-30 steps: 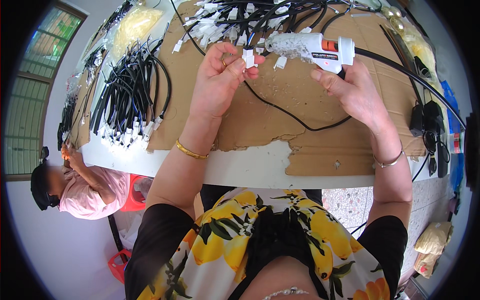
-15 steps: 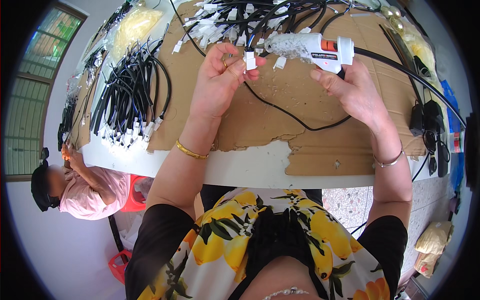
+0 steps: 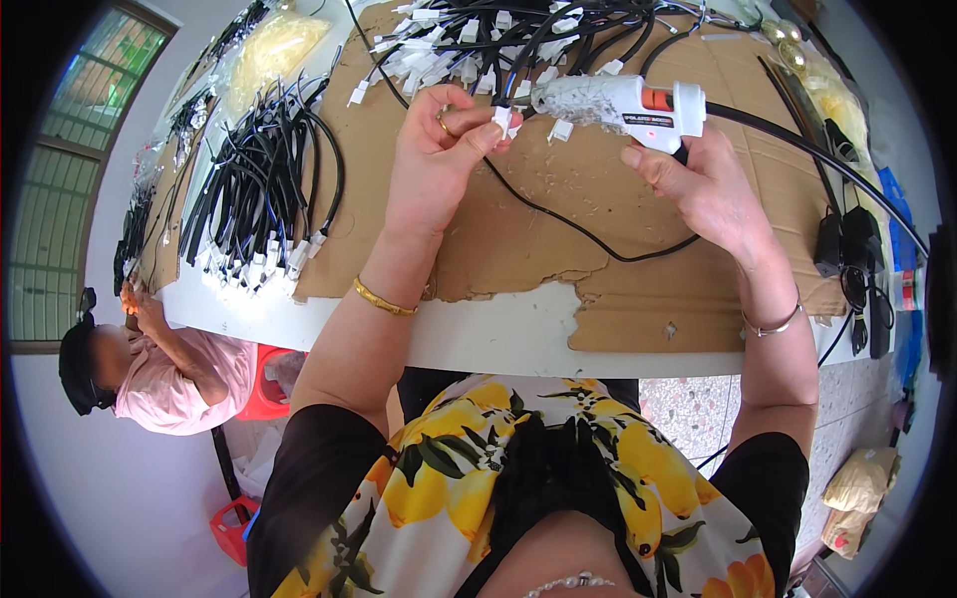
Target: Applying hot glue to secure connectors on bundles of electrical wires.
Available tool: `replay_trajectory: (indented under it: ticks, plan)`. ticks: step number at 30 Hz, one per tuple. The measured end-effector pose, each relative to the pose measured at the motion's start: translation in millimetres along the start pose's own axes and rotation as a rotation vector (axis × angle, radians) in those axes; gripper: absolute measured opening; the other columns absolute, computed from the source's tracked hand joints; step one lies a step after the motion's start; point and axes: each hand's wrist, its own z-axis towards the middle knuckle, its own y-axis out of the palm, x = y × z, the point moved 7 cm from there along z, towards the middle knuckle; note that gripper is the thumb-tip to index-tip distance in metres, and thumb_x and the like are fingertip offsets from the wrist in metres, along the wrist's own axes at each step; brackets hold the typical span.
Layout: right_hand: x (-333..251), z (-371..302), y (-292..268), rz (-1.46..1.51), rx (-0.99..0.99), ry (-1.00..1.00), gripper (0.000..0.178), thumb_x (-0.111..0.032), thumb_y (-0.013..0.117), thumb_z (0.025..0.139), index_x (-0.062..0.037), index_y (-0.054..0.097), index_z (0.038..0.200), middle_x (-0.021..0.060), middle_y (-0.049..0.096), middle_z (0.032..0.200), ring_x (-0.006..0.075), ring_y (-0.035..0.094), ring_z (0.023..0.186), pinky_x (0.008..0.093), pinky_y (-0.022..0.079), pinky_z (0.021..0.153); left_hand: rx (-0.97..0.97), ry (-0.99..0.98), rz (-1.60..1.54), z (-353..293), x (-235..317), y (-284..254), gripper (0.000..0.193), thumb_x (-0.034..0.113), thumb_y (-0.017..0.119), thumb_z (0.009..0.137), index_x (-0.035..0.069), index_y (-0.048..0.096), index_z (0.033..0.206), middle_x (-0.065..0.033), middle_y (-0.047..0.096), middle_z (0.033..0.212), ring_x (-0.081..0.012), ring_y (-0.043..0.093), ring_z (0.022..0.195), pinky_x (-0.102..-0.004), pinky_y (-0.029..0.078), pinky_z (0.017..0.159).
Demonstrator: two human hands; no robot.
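Observation:
Between thumb and fingers, my left hand (image 3: 439, 159) pinches a small white plug connector (image 3: 502, 120) at the end of a black cable. My right hand (image 3: 706, 179) is wrapped round the handle of a white hot glue gun (image 3: 618, 102), whose body is streaked with dried glue. The gun's nozzle points left and reaches the wire side of the connector; whether it touches cannot be made out. A thick black glue stick (image 3: 797, 130) runs out of the gun's rear to the right. Beyond my hands lies a heap of black cables with white connectors (image 3: 469, 35).
Torn brown cardboard (image 3: 658, 309) covers much of the white table (image 3: 478, 334). A bundle of black cables (image 3: 249, 179) lies at the left, beside a clear plastic bag (image 3: 274, 55). Black power adapters (image 3: 859, 239) lie at the right edge. A person in pink (image 3: 189, 384) sits at the left.
The connector has tilted and turned slightly in my left fingers. The glue gun has shifted a little downward, its nozzle still beside the connector.

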Motion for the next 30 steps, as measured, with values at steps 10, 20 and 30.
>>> replay_trajectory:
  ticks: [10,20,30]
  plan:
    - [-1.5,0.4,-4.4,0.231,0.063,-0.057,0.023,-0.021,0.06,0.082,-0.0008,0.056,0.092,-0.0015,0.053,0.073,0.0062,0.045,0.06,0.0204,0.037,0.054,0.285,0.25,0.399,-2.7,17.5,-16.2,0.04,-0.004,0.069,0.064,0.003,0.043,0.093,-0.005,0.06,0.079,-0.0093,0.055,0.066,-0.0215,0.046,0.059]
    - [-3.6,5.3,-10.6,0.357,0.063,-0.1,0.021,-0.023,0.058,0.082,-0.0025,0.056,0.083,-0.0015,0.05,0.066,0.0072,0.044,0.056,0.0217,0.036,0.053,0.508,0.443,0.499,-11.1,52.7,-23.8,0.038,-0.003,0.071,0.061,0.004,0.046,0.089,-0.0037,0.059,0.077,-0.0087,0.053,0.062,-0.0216,0.044,0.056]
    - [9.4,9.4,-18.4,0.489,0.1,-0.196,0.019,-0.02,0.055,0.084,-0.0032,0.052,0.092,0.0001,0.048,0.065,0.0084,0.043,0.056,0.0228,0.036,0.053,0.485,0.287,0.056,85.4,156.2,-72.0,0.019,0.003,0.062,0.074,0.0,0.05,0.089,-0.0049,0.055,0.071,-0.0159,0.052,0.056,-0.0252,0.047,0.051]
